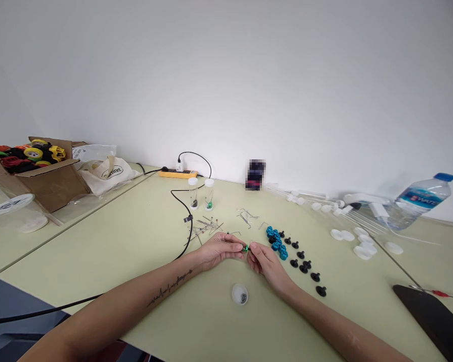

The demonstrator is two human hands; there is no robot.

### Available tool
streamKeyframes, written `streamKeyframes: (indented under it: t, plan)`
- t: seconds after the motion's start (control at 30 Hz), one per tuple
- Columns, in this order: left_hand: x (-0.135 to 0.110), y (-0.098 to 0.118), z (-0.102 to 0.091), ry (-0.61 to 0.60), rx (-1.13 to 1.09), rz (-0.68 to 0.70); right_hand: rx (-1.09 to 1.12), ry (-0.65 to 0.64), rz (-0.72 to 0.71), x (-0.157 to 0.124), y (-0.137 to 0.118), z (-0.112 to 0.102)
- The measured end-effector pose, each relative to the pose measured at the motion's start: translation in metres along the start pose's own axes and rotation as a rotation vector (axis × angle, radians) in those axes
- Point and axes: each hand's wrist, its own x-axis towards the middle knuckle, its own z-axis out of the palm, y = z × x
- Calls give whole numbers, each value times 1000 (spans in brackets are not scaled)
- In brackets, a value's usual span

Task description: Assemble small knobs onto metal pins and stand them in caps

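At the middle of the table, my left hand (222,250) is closed on a small shiny green part (245,248), with thin metal pieces showing along its fingers. My right hand (265,260) pinches the other end of the same part, where a bit of black shows between the fingertips. Both hands meet at this part, just above the tabletop. Below them stands a small white cap (239,294) with tiny dark grey pieces inside. Blue knob-like parts (276,241) and black round-based stems (304,268) lie to the right of my right hand.
Thin metal rods (207,226) and bent hex keys (246,217) lie beyond my hands. Two capped clear tubes (209,193) stand behind, near a black cable (191,226) and yellow power strip (178,173). White discs (364,246) and a water bottle (419,201) are right; a cardboard box (55,183) left.
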Motion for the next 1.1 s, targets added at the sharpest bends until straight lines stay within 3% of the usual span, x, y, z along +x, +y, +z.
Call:
streamKeyframes:
  t: [0.3,0.53,1.1]
  plan:
    - [0,-2,0,-14,17,9,69,-45,36,1,3,1]
    - [-1,1,0,7,-20,30,-72,36,-34,-1,0,-2]
    - [0,0,1,48,-61,56,5,73,-44,-3,-2,0]
